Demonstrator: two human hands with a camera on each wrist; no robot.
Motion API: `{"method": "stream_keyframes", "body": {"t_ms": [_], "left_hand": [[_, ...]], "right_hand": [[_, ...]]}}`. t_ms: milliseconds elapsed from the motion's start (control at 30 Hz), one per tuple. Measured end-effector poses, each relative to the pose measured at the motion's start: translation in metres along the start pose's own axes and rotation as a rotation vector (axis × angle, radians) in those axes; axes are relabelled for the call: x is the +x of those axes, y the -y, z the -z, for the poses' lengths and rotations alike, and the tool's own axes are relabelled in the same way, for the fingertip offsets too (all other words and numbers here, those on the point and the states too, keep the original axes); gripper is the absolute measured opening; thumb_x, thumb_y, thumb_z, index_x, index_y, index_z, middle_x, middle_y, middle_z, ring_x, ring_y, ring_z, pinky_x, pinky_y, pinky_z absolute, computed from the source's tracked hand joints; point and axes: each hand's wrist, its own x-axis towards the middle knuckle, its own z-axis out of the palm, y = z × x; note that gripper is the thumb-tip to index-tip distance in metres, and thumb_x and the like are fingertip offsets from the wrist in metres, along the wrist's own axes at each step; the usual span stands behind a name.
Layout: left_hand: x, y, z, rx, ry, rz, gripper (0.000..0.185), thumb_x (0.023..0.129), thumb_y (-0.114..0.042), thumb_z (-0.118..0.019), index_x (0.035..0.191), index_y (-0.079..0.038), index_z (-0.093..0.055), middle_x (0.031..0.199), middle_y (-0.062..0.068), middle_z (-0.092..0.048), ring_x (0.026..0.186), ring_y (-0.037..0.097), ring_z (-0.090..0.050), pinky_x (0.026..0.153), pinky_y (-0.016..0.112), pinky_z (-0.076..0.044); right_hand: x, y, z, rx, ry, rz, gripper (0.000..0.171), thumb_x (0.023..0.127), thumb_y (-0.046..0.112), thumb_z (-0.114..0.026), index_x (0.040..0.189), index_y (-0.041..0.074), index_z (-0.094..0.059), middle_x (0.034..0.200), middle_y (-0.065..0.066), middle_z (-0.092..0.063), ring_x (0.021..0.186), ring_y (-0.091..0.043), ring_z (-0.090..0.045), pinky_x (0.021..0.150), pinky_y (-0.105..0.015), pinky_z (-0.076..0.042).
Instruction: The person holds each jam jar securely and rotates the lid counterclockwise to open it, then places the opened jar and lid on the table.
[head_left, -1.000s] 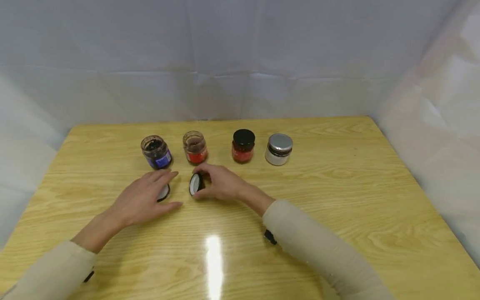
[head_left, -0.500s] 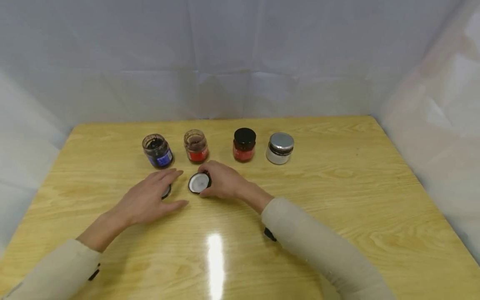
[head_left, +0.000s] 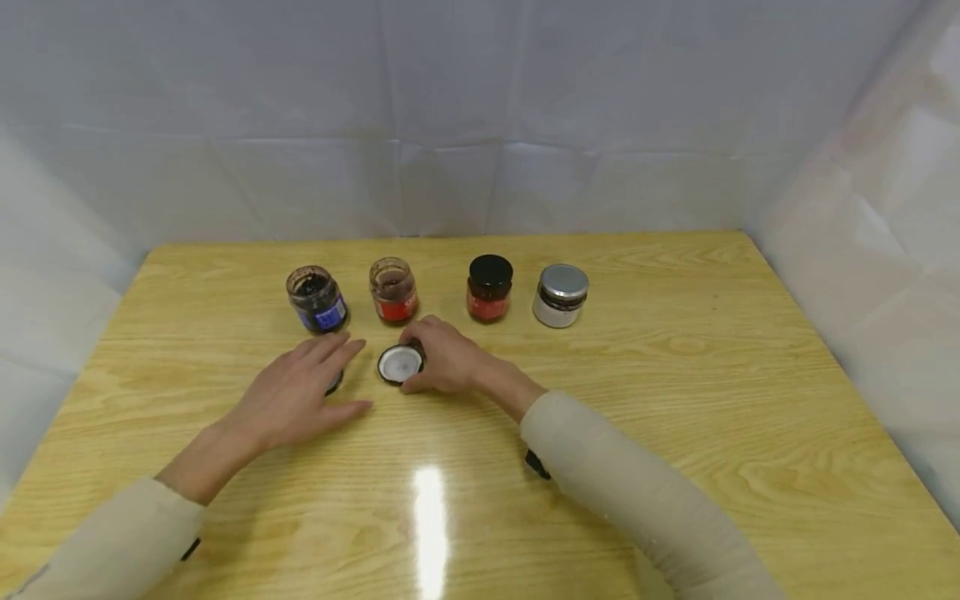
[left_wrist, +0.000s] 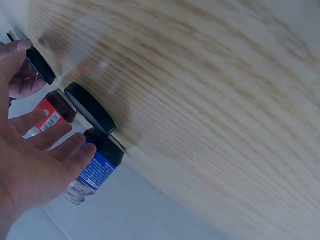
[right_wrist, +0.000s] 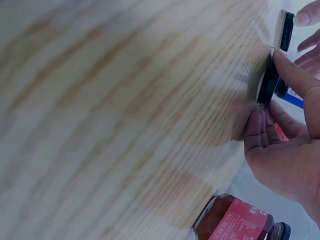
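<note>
Head view shows a big yellow worktop (head_left: pixel 675 400) with white sheets behind it. Two hands lie on it, near the middle. The left hand (head_left: pixel 288 396) has its grip apart, fingers straight, and its fingertips rest over a black lid (head_left: pixel 334 382) that is mostly hidden. In the left wrist view that lid (left_wrist: pixel 90 108) lies flat just past the fingers. The right hand (head_left: pixel 446 360) has its grip curled on the edge of another lid (head_left: pixel 400 364), which lies flat with its white inside up, just right of the first lid.

Four small jars stand in a row on the far side of the hands. From left to right: an open blue jar (head_left: pixel 317 300), an open red jar (head_left: pixel 393 291), a red jar with a black cap (head_left: pixel 489 288), and a white jar with a silver cap (head_left: pixel 561 296).
</note>
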Motion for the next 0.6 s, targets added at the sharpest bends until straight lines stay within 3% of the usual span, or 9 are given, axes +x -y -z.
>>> {"method": "stream_keyframes", "body": {"t_ms": [333, 600], "left_hand": [[-0.003, 0.002, -0.001, 0.073, -0.005, -0.014, 0.073, 0.086, -0.049, -0.064, 0.139, -0.003, -0.045, 0.143, 0.024, -0.039, 0.125, 0.043, -0.040, 0.092, 0.060, -0.039], [-0.002, -0.002, 0.001, 0.108, -0.014, -0.034, 0.074, 0.085, -0.050, -0.064, 0.140, -0.003, -0.045, 0.143, 0.024, -0.039, 0.127, 0.043, -0.039, 0.093, 0.060, -0.038]], "right_hand": [[-0.001, -0.005, 0.001, 0.057, -0.001, 0.015, 0.064, 0.077, 0.031, -0.081, 0.128, 0.006, -0.052, 0.123, -0.006, -0.051, 0.110, -0.015, -0.048, 0.095, -0.024, -0.038], [-0.010, -0.007, 0.022, 0.070, 0.099, 0.041, 0.080, 0.083, 0.040, -0.073, 0.145, 0.007, -0.034, 0.135, -0.010, -0.046, 0.121, -0.019, -0.045, 0.101, -0.028, -0.036]]}}
